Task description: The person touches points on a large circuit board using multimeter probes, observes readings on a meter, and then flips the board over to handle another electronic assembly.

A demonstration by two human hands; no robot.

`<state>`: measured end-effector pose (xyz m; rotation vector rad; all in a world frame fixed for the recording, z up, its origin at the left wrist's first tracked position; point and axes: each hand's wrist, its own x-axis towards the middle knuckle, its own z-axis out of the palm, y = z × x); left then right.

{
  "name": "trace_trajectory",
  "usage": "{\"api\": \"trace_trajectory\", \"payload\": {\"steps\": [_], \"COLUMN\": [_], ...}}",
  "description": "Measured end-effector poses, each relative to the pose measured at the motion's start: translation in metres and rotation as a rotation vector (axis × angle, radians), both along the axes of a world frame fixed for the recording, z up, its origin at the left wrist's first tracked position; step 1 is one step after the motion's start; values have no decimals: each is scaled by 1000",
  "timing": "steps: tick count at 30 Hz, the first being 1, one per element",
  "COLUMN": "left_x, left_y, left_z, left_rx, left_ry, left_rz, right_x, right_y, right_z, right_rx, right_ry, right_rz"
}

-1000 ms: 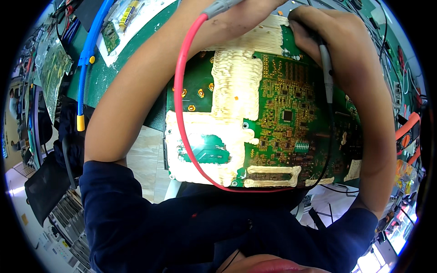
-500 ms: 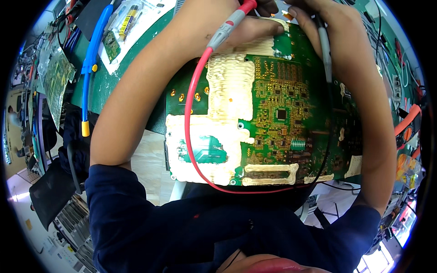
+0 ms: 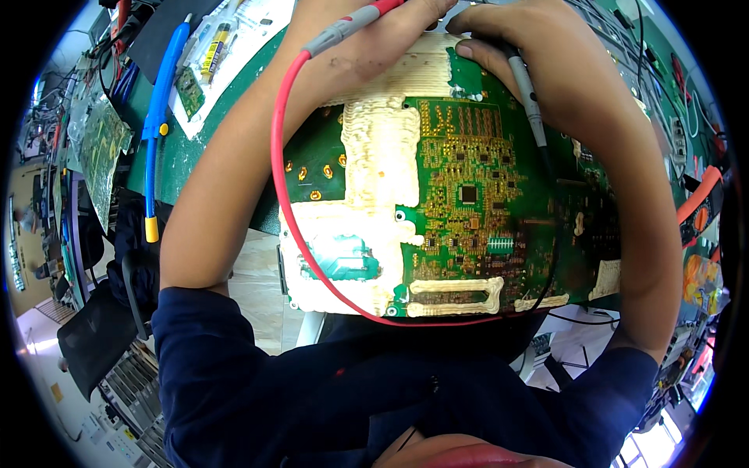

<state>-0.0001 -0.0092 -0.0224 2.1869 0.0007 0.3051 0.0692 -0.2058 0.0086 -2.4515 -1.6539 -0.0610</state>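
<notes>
My left hand [image 3: 374, 51], at the top of the green circuit board [image 3: 519, 203], grips a grey-and-red test probe [image 3: 343, 27]; its fingertips are partly out of frame. My right hand [image 3: 558, 66] holds a grey probe [image 3: 529, 97] on a black lead, its fingers bent over the board's top edge. The probe tips are hidden. The board has thick cream-coloured material [image 3: 378, 140] over its left and top areas and dense gold pads and chips to the right. A red lead [image 3: 282, 195] loops down across the board and along its lower edge.
On the green bench [image 3: 226, 101] at left lie a blue hose [image 3: 162, 86] with yellow tip, a syringe [image 3: 214, 51] and small board [image 3: 189, 90] on white paper. An orange-and-black meter [image 3: 694, 218] and cables sit at right, a black chair [image 3: 97, 327] lower left.
Both my hands, still holding the probes, have moved left along the board's top edge. The red lead's loop has swung left, and the board appears slightly shifted left in view.
</notes>
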Motion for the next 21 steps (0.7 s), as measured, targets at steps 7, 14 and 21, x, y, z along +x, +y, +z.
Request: {"api": "trace_trajectory", "payload": {"steps": [7,14,21], "left_x": [5,9,10], "left_y": [4,8,10], "left_z": [-2,-10,-12], "left_rx": [15,-180,-253], "left_ry": [-26,-83,-148], "left_rz": [32,15,-18], "right_x": [-3,0,5], "right_y": [5,6,8], "right_z": [-6,-13,-8], "right_rx": [-148,-130,-151], "right_ry": [-277,-443,-342], "right_rz": [35,105,133]}}
